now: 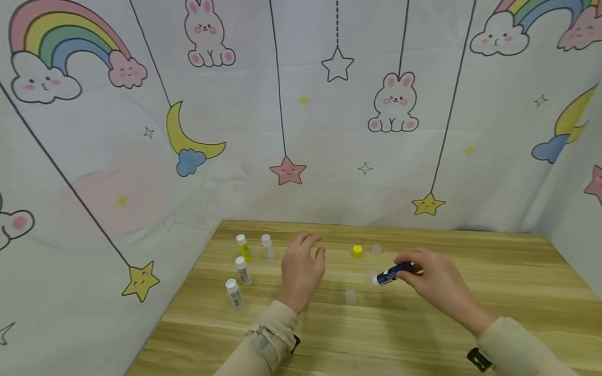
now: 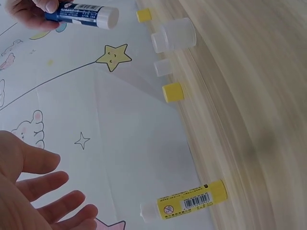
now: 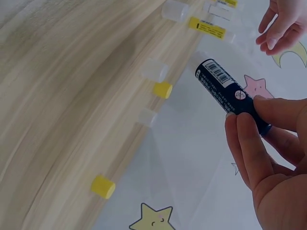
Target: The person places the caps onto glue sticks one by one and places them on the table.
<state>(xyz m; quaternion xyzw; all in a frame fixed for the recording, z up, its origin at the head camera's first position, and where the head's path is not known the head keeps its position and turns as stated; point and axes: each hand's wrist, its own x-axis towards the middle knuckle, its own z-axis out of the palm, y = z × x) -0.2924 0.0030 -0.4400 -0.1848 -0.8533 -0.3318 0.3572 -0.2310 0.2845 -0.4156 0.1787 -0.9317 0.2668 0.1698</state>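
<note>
Navy glue stick (image 3: 225, 88) is being pinched by the right hand (image 1: 434, 273), left hand (image 1: 300, 271) is being held kinda loose, nearer the tabletop's (image 1: 405, 346) left edge.

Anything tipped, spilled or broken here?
Nothing stands out. The four tubes at the left stand upright on the table, with no visible spill or damage. Only the blue tube is tilted, and the right hand holds it.

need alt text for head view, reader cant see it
A right hand pinches a dark blue, white-ended tube above a wooden table, left hand open nearby. Four white-topped tubes stand at left; a small yellow cap sits between the hands.
</note>
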